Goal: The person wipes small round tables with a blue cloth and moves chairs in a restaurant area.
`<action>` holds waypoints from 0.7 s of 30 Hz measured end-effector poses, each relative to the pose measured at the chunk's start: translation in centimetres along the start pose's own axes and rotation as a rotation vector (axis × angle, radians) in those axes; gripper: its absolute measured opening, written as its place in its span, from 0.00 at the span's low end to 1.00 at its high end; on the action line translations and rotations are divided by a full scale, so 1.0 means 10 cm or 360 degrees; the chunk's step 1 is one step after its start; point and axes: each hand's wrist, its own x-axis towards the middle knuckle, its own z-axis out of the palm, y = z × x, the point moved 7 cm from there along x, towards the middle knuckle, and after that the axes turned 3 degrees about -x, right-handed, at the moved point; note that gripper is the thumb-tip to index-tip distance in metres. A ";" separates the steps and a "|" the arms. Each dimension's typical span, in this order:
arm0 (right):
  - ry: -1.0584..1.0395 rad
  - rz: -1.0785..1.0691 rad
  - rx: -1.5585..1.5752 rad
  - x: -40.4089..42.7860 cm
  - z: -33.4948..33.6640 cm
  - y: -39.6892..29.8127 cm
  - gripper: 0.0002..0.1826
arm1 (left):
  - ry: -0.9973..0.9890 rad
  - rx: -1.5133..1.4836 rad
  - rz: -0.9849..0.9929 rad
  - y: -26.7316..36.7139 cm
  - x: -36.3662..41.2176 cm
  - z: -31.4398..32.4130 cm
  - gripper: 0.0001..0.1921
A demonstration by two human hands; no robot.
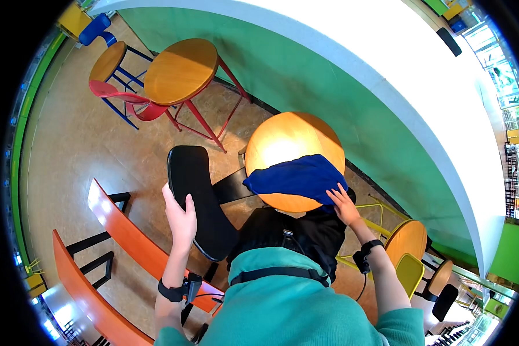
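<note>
Before me stands a chair with a round wooden seat and a curved black backrest, joined by a black bracket. My left hand grips the outer edge of the backrest, thumb on its near face and fingers partly hidden behind it. A dark blue cloth lies crumpled across the seat, its left tip reaching the seat's rim near the bracket. My right hand rests with spread fingers on the cloth's right end, at the seat's edge. Both wrists wear black straps with small devices.
A green wall under a white counter runs along the right. Red and blue chairs with wooden seats stand ahead. Orange benches lie left. A yellow-framed chair is close on my right.
</note>
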 end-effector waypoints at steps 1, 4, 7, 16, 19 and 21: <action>0.0028 0.0086 0.0060 0.03 0.00 0.01 0.32 | 0.0010 -0.0023 0.0004 -0.01 0.00 0.00 0.22; 0.0005 0.0416 0.0124 0.16 0.09 0.03 0.27 | 0.0000 -0.0036 -0.0027 0.00 -0.01 -0.01 0.22; -0.0108 0.0699 0.0017 0.34 0.13 0.17 0.30 | -0.0017 -0.0016 -0.0036 -0.01 -0.02 0.00 0.22; 0.0091 0.0865 0.0413 1.53 -0.16 0.36 0.44 | 0.0015 0.0069 -0.0076 0.01 -0.04 -0.04 0.21; 0.0182 0.0905 0.0333 1.81 -0.16 0.24 0.49 | -0.0046 -0.0145 -0.0319 -0.04 -0.06 0.01 0.21; 0.0178 0.0871 0.0292 1.97 -0.15 0.10 0.50 | -0.0023 -0.0034 -0.0118 0.05 -0.03 -0.01 0.22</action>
